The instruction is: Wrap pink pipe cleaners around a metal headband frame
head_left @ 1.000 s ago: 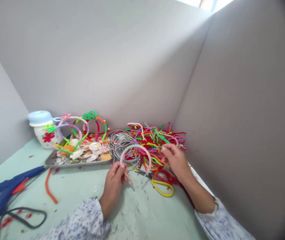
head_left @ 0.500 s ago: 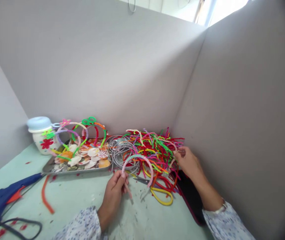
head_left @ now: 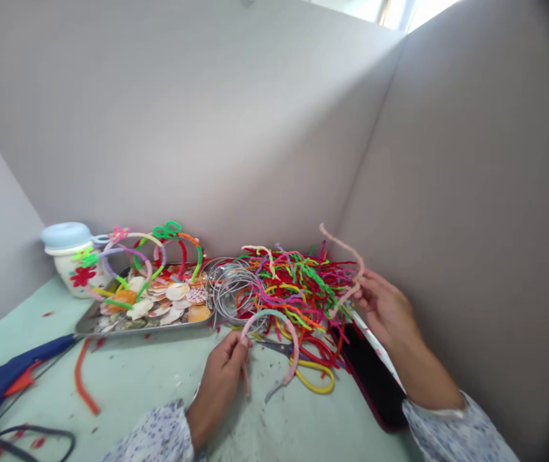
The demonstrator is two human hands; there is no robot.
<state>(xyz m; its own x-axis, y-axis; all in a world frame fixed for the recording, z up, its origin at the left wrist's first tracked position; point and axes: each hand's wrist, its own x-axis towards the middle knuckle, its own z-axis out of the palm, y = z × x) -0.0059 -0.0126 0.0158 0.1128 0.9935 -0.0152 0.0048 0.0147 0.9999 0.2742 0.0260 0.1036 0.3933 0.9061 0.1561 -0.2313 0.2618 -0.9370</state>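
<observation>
Pinched in my left hand [head_left: 224,375] is one end of a curved band [head_left: 274,314] wrapped in pink and pale green fuzzy stem, with bare wire showing at its far end. My right hand [head_left: 390,314] grips a loose, bent pink pipe cleaner [head_left: 349,247] near its middle, raised at the right edge of the multicoloured pipe cleaner pile [head_left: 303,276]. Beside that pile is a coil of silver wire [head_left: 236,289]. Scissors with yellow handles [head_left: 315,378] rest on the table just right of the band.
A metal tray [head_left: 149,335] of shells holds several colourful headbands. Behind it, at left, stands a white jar [head_left: 70,260] with a blue lid. A blue glue gun [head_left: 2,388] and an orange stem [head_left: 82,378] lie at left. A black phone [head_left: 373,382] lies below my right forearm.
My right hand has moved right, lifting the pink pipe cleaner off the pile. My left hand keeps hold of the band, which has shifted slightly right and down in view.
</observation>
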